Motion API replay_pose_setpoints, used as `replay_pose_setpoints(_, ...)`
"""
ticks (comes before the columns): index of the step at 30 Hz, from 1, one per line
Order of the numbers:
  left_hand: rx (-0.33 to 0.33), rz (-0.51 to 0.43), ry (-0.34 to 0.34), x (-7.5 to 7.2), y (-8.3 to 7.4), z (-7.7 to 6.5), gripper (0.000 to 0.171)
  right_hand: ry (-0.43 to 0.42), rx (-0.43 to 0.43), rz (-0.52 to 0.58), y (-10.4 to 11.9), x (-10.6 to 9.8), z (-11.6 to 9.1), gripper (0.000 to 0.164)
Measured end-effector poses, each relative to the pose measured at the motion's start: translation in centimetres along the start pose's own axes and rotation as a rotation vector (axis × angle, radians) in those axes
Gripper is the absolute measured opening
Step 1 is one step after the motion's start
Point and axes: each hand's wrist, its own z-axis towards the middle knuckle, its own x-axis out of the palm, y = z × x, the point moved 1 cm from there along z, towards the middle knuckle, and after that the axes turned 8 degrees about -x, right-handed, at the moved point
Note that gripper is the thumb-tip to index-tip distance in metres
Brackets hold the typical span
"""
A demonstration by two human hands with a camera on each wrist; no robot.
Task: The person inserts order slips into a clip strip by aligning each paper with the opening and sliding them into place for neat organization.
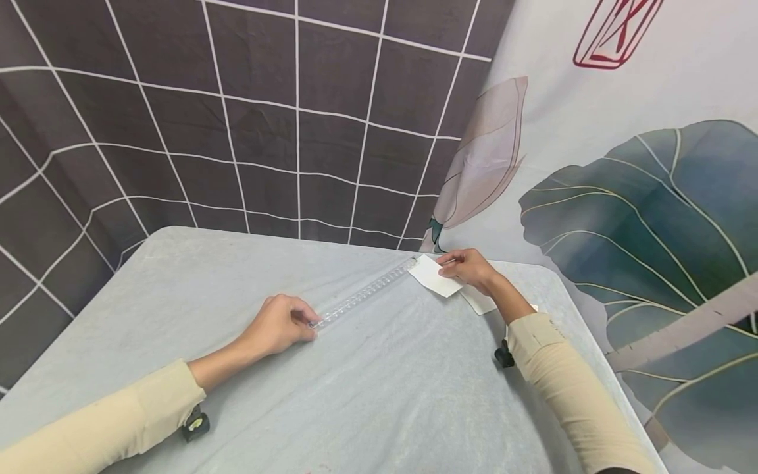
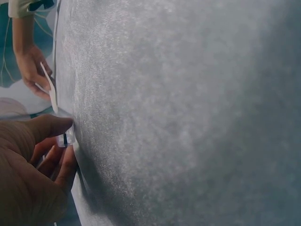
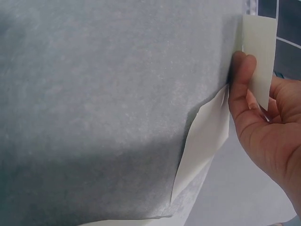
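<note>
A clear, narrow plastic strip with a coil-like pattern (image 1: 367, 291) lies slantwise across the cloth-covered table. Its near end (image 2: 62, 140) is pinched between the thumb and fingers of my left hand (image 1: 283, 322). At the strip's far end, my right hand (image 1: 470, 268) pinches a small white paper card (image 1: 435, 276) between thumb and fingers. The card's left corner meets or overlaps that end; I cannot tell whether they are joined. In the right wrist view the card (image 3: 259, 54) stands on edge, tilted up from the table. A second white paper piece (image 1: 478, 300) lies under my right wrist.
The grey cloth-covered table (image 1: 355, 401) ends at a dark grid-patterned curtain (image 1: 254, 131) behind. A white curtain with leaf prints (image 1: 663, 217) hangs at the right. Another pale paper edge (image 3: 127, 222) shows low in the right wrist view.
</note>
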Motion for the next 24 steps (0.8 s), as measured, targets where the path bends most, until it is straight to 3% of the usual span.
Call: replay_pose_setpoints(24,0.004,0.006,-0.012,0.07,0.17,0.06,0.028,0.008,-0.022,0.003,0.18,0.98,0.47,0.042)
